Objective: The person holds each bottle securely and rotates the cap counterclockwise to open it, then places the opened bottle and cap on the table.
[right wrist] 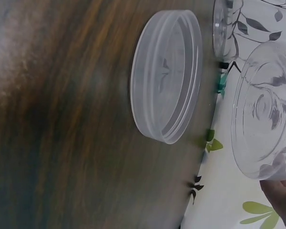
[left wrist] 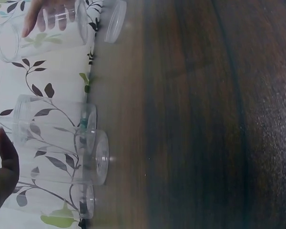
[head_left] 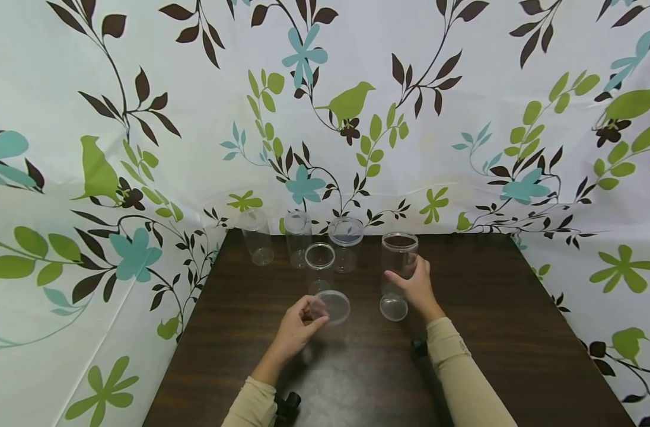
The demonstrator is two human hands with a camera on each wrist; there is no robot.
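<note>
My left hand (head_left: 298, 327) pinches a clear round lid (head_left: 337, 307) by its left edge, fingers showing through the plastic. Just behind it stands a clear plastic jar (head_left: 321, 271) with an open-looking rim. On the right, my right hand (head_left: 420, 286) grips another clear jar (head_left: 397, 261) round its side, keeping it upright. Below that jar, a second lid (head_left: 394, 309) lies on the table; the right wrist view shows this lid (right wrist: 145, 81) in front of the raised jar base (right wrist: 262, 109). Only the left thumb and a finger (left wrist: 7, 160) show at the left wrist view's edge.
At the table's back edge stand three clear jars: one at the left (head_left: 258, 237), one in the middle (head_left: 298, 237) and one at the right (head_left: 346, 252). A patterned curtain (head_left: 325, 148) hangs behind the dark wooden table (head_left: 357, 379).
</note>
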